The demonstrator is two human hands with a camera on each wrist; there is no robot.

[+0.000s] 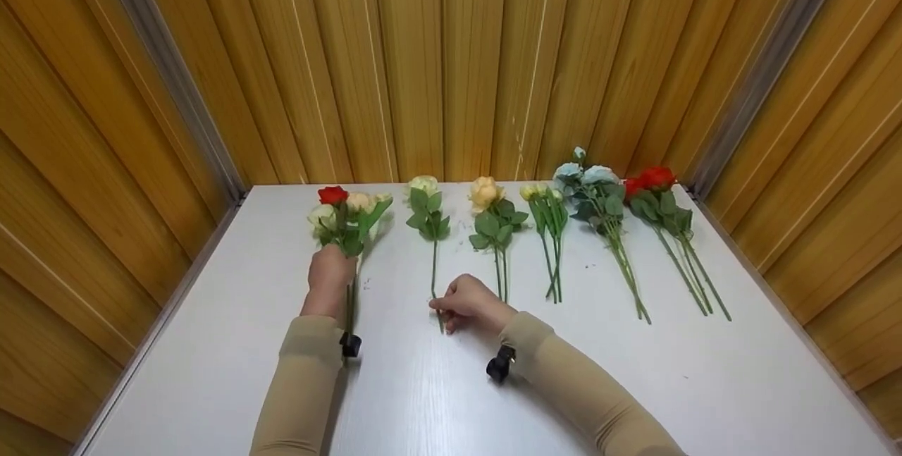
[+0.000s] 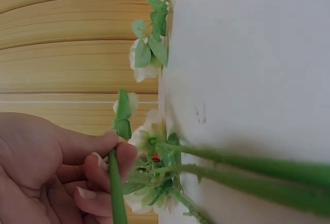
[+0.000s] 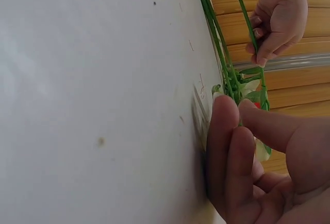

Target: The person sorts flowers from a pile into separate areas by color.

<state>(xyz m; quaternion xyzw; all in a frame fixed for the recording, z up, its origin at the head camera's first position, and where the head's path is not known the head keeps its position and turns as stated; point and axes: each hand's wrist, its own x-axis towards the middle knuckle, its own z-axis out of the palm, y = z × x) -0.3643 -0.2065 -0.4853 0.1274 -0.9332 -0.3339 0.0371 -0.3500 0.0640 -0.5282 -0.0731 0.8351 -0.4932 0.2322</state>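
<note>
At the left, my left hand [image 1: 330, 276] pinches the green stem [image 2: 117, 188] of a pale tulip [image 2: 133, 103] between thumb and fingers. It is raised over a small bunch with a red rose [image 1: 332, 195], a white rose [image 1: 323, 216] and a peach bloom [image 1: 359, 202]; their stems lie on the table beneath the hand. Near the middle, my right hand [image 1: 468, 301] pinches the lower stem [image 1: 434, 266] of a single greenish-white rose [image 1: 423, 185], whose head points to the back edge.
Right of the hands lie peach roses [image 1: 486, 194], yellowish tulips [image 1: 541, 192], pale blue flowers [image 1: 599, 175] and red roses [image 1: 657, 178], heads toward the back. The white table [image 1: 423, 399] meets wood-patterned walls [image 1: 409, 61] at the back and sides.
</note>
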